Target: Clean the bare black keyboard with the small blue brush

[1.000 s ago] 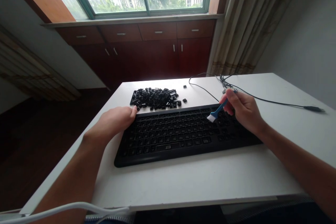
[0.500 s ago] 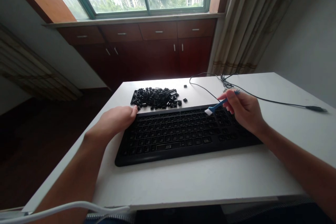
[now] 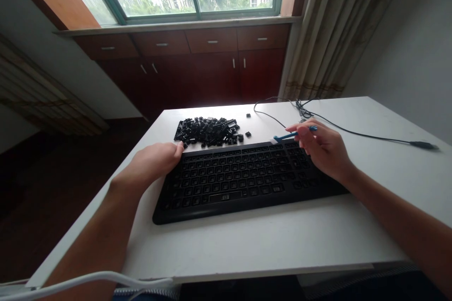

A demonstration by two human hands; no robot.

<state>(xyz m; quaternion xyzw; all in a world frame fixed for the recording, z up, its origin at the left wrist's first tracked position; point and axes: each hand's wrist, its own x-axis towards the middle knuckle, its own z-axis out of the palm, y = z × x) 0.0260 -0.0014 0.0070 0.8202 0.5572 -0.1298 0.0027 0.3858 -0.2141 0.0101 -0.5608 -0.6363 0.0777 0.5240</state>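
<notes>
A black keyboard point(image 3: 226, 209) with its keycaps off lies across the white table. My left hand point(image 3: 157, 162) grips its far left corner, thumb on top and the other fingers hidden. In my right hand point(image 3: 323, 148) is a small blue brush point(image 3: 291, 135), pinched between thumb and fingers. Its white bristles are at the keyboard's far edge, right of the middle; whether they touch it I cannot tell. Just beyond the keyboard's left half is a heap of loose black keycaps point(image 3: 208, 130), with a few strays to its right.
A black cable point(image 3: 360, 135) runs from a tangle at the back of the table point(image 3: 268, 240) to a plug end at the right. A white cord point(image 3: 106, 275) crosses the lower left. Red-brown cabinets point(image 3: 197, 75) stand beyond the table under a window.
My right hand has moved the brush slightly left and away from me, from over the keys to the keyboard's far edge. The brush now lies flatter. My left hand keeps its grip.
</notes>
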